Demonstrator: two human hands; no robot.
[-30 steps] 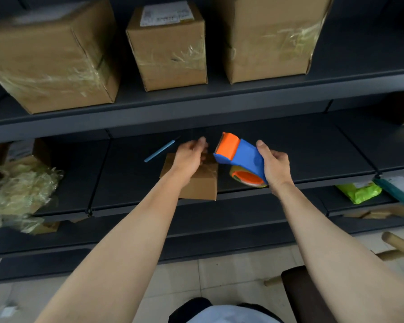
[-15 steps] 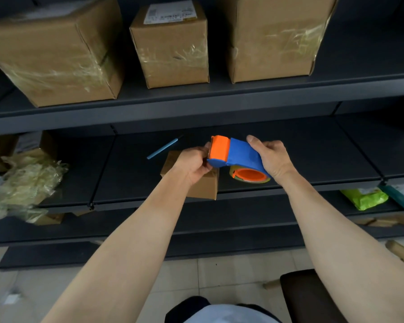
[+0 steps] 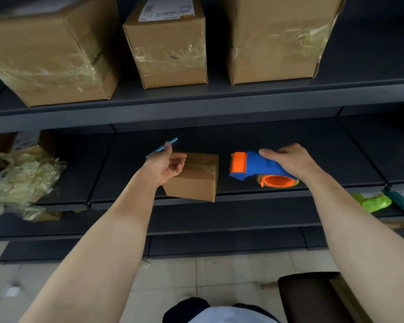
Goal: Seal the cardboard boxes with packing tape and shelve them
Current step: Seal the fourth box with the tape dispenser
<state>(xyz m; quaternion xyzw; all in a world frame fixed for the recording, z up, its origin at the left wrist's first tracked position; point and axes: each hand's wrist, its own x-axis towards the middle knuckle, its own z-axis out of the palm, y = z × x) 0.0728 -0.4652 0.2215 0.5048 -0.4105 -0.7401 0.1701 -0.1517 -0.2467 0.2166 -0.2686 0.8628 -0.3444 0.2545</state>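
Observation:
A small cardboard box [image 3: 196, 183] sits at the front edge of the dark middle shelf [image 3: 243, 194], with clear tape glinting across its top. My left hand [image 3: 166, 167] hovers at the box's left top corner, fingers loosely curled and holding nothing I can see. To the right of the box, my right hand [image 3: 287, 160] grips a blue and orange tape dispenser [image 3: 252, 165] from above. Its orange-cored tape roll [image 3: 278, 181] rests low against the shelf, and its orange mouth points toward the box.
Three larger taped boxes [image 3: 170, 43] stand on the upper shelf. A thin blue tool [image 3: 160, 149] lies on the middle shelf behind my left hand. Crumpled plastic wrap [image 3: 21, 180] fills the left end. A green packet [image 3: 371, 201] lies lower right and a dark stool [image 3: 313, 297] stands on the floor.
My hands have come apart. The right hand carried the dispenser to the right and lowered it to the shelf; the left hand drew back left from the dispenser's mouth, uncovering the box.

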